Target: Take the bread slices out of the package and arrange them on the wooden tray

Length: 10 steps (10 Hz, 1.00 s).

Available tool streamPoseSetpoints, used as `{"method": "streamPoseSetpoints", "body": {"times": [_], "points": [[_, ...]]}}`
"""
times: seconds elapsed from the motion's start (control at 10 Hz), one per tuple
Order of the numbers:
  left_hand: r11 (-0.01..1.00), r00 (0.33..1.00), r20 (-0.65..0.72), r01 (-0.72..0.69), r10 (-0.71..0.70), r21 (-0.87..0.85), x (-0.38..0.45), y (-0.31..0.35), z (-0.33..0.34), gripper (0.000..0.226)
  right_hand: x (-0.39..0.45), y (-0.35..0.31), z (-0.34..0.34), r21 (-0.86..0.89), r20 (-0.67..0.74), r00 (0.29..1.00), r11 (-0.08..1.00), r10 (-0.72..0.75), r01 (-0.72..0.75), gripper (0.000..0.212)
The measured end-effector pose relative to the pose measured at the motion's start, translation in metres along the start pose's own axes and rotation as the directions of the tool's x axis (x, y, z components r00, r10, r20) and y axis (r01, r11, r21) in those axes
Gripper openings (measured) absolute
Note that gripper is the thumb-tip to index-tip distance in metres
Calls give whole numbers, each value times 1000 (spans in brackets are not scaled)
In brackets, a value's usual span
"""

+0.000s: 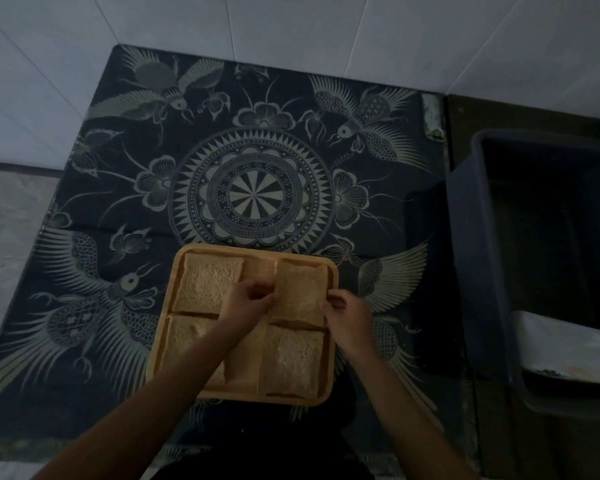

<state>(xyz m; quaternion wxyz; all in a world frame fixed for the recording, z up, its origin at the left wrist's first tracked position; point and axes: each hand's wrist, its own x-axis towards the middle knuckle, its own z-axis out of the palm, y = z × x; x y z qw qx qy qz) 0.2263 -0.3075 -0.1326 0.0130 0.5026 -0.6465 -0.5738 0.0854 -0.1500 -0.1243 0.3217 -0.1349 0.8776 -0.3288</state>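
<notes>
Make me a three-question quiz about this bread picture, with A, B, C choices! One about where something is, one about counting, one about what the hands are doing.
1. Where does the wooden tray sit?
A. patterned cloth
B. inside the dark bin
C. white tiles

2. How many bread slices show on the tray?
A. two
B. four
C. six

3. Which slice are both hands touching?
A. far right slice
B. near left slice
C. none

Answers: 1 A, the patterned cloth lies under it. 2 B, two rows of two. 3 A, the left hand and right hand hold the edges of the far right slice.
</notes>
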Motion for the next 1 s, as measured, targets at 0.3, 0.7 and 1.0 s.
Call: {"method": "streamPoseSetpoints", "body": {"times": [0.3,0.7,1.0], "points": [[994,998,-65,-11,19,110,-7,0,2,23,-8,-8,2,-114,-41,995,990,-90,85,33],[952,992,12,-120,122,280,-17,13,-5,22,-14,-13,-2,-205,-41,984,966,-171,159,33],[843,942,33,-315,335,436,-45,44,-18,39,-24,-24,-31,-282,-29,929,895,-368,346,28]]}}
